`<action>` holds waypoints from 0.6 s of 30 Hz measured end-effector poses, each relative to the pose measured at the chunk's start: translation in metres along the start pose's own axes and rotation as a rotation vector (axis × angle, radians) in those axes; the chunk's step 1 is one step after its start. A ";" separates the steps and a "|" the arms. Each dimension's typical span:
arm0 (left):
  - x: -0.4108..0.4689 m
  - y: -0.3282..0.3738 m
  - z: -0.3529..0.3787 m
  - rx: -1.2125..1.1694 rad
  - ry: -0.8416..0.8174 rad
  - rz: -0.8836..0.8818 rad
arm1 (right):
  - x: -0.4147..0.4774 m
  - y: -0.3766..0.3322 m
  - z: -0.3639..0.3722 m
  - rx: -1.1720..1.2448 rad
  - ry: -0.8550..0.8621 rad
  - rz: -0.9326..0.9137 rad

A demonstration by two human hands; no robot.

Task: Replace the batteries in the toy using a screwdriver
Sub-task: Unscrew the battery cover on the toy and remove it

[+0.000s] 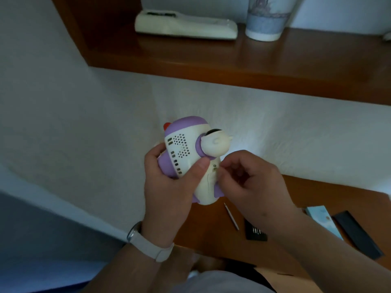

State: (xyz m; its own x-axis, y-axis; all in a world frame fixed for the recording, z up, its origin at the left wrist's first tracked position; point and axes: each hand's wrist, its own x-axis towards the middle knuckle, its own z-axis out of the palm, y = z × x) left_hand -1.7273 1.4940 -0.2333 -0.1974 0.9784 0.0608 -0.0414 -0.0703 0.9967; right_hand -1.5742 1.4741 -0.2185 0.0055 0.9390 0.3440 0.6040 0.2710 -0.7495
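The toy (186, 153) is a white and purple rocket-like figure with speaker holes and a red tip. My left hand (167, 187) grips it from the left and holds it up above the table edge, thumb across its white body. My right hand (251, 178) is at the toy's right side. Its fingers are curled, with the tips brought together at a small screw hole (215, 166) on the white panel. Whether they pinch anything is hidden. A thin screwdriver (231, 216) lies on the wooden table (317, 191) below the toy, in neither hand.
A black bit holder (255, 231), a pale blue box (323, 218) and a long black case (357, 233) lie on the table at the right. Above, a wooden shelf (232, 60) carries a white remote (186, 25) and a cup (266, 17). A white wall is behind.
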 end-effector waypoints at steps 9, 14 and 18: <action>-0.007 0.024 0.001 -0.013 0.008 0.116 | 0.000 -0.024 -0.009 0.093 0.060 0.050; -0.014 0.028 0.004 -0.006 -0.002 0.153 | -0.006 -0.030 -0.012 0.130 0.066 0.084; -0.020 0.029 0.007 -0.012 0.001 0.156 | -0.011 -0.030 -0.015 0.183 0.101 0.157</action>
State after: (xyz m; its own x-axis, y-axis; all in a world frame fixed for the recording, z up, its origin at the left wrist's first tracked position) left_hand -1.7172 1.4737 -0.2057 -0.2031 0.9553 0.2148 -0.0216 -0.2237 0.9744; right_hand -1.5807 1.4526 -0.1917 0.1732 0.9490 0.2635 0.4353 0.1663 -0.8848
